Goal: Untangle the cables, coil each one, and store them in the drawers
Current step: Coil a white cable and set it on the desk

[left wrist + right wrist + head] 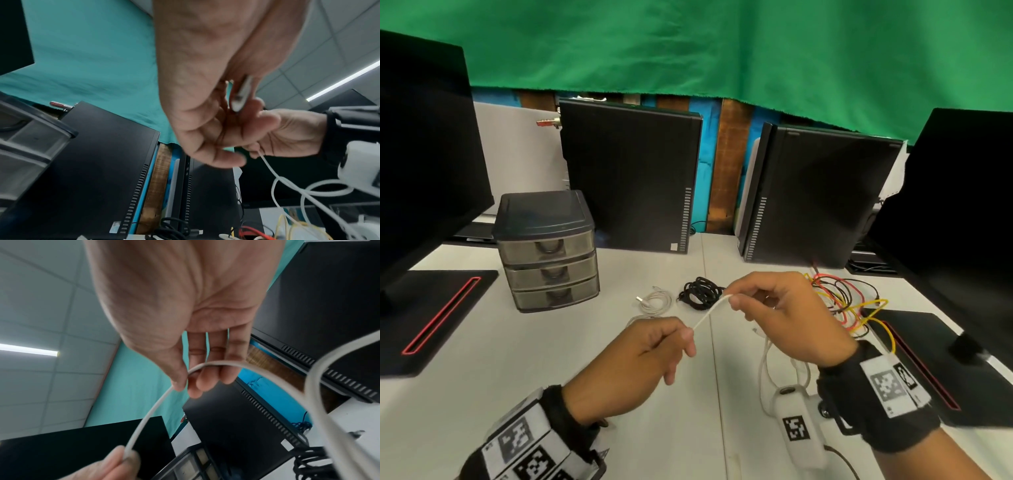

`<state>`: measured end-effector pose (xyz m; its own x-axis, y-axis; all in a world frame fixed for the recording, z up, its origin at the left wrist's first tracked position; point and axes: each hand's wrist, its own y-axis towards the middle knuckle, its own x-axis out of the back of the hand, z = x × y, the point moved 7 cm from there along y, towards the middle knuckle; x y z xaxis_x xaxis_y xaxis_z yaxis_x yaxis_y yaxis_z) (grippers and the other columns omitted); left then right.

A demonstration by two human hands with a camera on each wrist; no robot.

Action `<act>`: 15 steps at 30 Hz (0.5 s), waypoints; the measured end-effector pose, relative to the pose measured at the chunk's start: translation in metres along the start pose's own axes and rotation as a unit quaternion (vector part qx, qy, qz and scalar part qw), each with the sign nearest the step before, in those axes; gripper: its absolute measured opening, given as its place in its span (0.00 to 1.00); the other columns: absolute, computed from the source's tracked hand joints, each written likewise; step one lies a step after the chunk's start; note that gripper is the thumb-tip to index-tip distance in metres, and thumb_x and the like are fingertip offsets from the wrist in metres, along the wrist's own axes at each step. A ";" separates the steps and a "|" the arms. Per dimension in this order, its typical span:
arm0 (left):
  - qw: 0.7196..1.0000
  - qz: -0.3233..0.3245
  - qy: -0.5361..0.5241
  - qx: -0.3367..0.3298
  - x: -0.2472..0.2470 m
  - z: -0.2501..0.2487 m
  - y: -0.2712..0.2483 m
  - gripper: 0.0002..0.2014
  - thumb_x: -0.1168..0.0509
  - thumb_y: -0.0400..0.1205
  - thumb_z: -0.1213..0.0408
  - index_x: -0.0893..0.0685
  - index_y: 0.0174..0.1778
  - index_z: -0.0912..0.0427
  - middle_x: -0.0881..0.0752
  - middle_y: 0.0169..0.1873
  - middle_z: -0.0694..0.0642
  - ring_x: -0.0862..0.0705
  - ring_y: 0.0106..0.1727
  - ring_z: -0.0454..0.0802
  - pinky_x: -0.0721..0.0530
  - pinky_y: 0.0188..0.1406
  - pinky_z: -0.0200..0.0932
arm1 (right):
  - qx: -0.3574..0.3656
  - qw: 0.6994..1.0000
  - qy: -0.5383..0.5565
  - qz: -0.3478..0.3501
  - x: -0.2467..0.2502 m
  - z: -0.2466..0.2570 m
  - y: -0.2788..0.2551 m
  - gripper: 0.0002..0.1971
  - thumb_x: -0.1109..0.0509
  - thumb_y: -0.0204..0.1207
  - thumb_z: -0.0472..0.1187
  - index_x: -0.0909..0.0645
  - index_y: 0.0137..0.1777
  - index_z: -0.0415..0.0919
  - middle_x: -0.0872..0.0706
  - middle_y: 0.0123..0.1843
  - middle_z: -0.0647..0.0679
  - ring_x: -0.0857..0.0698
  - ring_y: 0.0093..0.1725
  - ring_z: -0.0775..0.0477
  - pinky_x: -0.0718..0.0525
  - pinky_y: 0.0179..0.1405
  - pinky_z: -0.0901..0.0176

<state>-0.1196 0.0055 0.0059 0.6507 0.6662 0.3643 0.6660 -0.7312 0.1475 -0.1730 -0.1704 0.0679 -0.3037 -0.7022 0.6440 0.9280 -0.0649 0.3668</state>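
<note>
Fingers [690, 334] of my left hand [640, 356] pinched the white cable [710, 313] near its end, and I could see the plug itself tucked against that palm in the left wrist view. My right hand [780, 315] pinched the same cable a little further along, thumb against forefinger, the other fingers loosely curled. Between the two pinches the cable ran taut above the counter [551, 359]; past my right hand it fell in slack loops under the wrist, close to the white wrist camera housing [796, 421].

I judged I was about to start the first coil, and the risks sat mostly in that slack. If I drew the loops up quickly they could catch on the housing or the strap. Just beyond my right hand lay the tangle of red, yellow and black wires [849, 301]; the trailing cable passed near it, and whether the two were crossed I could not tell, so a hard pull might have dragged that bundle along or tightened a knot.

A second white cable [654, 303] and a black coil [700, 293] lay on the counter ahead, apart from the one I held. All three drawers [551, 270] looked closed, so one hand would have to let go later, and a loose coil could spring open then.
</note>
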 end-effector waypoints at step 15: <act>0.973 -0.147 -0.174 0.036 0.050 -0.012 -0.002 0.20 0.45 0.90 0.58 0.22 0.32 0.56 0.39 0.23 0.50 0.43 0.22 0.42 0.43 0.17 0.33 | -0.128 0.889 -0.428 -0.103 0.120 -0.063 0.006 0.08 0.26 0.78 0.49 0.17 0.39 0.50 0.13 0.35 0.47 0.15 0.37 0.39 0.19 0.34 0.54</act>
<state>-0.0931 0.0385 0.0345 0.5045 0.8632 -0.0197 0.8574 -0.4981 0.1293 -0.1903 -0.2997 0.1053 -0.4238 0.1329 0.8959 0.8196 -0.3648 0.4419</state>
